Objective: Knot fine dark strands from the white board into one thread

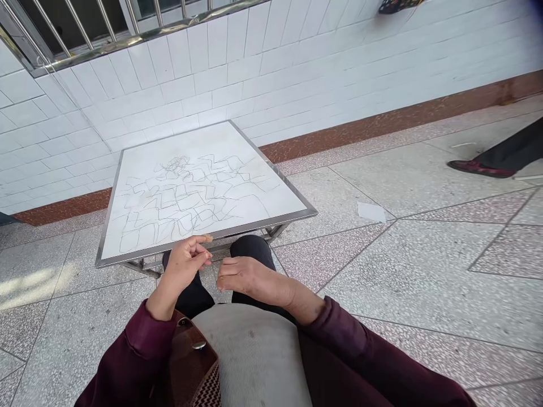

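Note:
My left hand [186, 263] is just over the near edge of the table, its index finger stretched forward and the thumb pressed toward the other fingers. Whatever lies in that pinch is too small to make out. To its right, my right hand [250, 278] is held above my lap with the fingers curled inward. The tips point down and hide anything between them. A gap separates the two hands. In front of them, many thin dark bent strands [182, 195], like threads or fine wires, lie spread in rough rows on the white tabletop [271, 195], with a denser tangle toward the back.
The metal-rimmed table stands close to a white tiled wall [220, 85] with a barred window [85, 28]. A white scrap of paper [371, 212] lies on the speckled floor. At right, another person's dark red shoe [483, 168] and trouser leg show.

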Available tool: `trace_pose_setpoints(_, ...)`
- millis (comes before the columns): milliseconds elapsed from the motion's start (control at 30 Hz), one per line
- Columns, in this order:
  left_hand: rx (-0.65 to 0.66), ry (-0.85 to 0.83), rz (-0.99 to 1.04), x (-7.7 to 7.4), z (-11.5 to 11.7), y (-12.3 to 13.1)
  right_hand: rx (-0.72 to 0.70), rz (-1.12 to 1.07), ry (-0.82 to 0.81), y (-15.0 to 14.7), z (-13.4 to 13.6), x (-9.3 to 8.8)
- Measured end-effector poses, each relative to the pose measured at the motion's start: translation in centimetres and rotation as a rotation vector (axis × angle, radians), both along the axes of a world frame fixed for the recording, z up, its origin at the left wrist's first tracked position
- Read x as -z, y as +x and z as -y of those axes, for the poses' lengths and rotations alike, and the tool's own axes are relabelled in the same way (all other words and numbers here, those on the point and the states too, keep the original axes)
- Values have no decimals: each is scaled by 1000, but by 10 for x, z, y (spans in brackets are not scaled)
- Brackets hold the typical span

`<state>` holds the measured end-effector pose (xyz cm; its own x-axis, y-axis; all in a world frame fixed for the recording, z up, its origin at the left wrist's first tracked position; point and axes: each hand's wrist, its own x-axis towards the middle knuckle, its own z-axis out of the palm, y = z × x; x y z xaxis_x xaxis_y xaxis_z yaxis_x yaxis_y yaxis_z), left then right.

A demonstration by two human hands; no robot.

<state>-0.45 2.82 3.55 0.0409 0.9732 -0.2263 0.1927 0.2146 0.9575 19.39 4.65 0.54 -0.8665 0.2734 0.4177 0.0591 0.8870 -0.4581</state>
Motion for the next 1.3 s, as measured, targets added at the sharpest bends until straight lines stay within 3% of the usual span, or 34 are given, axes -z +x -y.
trace_pose_setpoints(167,-85,23,58,0,-1,-6,120,-133,-12,7,-6,12)
trace_pose_setpoints(267,-171,83,119,0,-1,-13,449,-344,-60,16,-12,25)
trace_pose_setpoints(367,-249,119,166,0,0,-19,754,-562,-372,21,-13,37)
trace_pose_setpoints(433,-280,126,173,-1,0,-20,713,-570,-700,19,-8,41)
trace_pose_setpoints(500,-293,129,151,-1,0,-18,550,-533,-988,11,-1,41)
trace_pose_setpoints(633,-286,155,74,-1,1,-11,382,-565,-1269,-10,14,36)
trace_pose_setpoints(900,-200,160,15,3,3,-5,371,-594,-1509,-20,15,43)
trace_pose_setpoints(1100,-163,161,20,9,0,-4,398,-591,-1518,-19,13,42)
trace_pose_setpoints(1300,-123,143,27,3,2,-6,439,-627,-1560,-17,11,41)
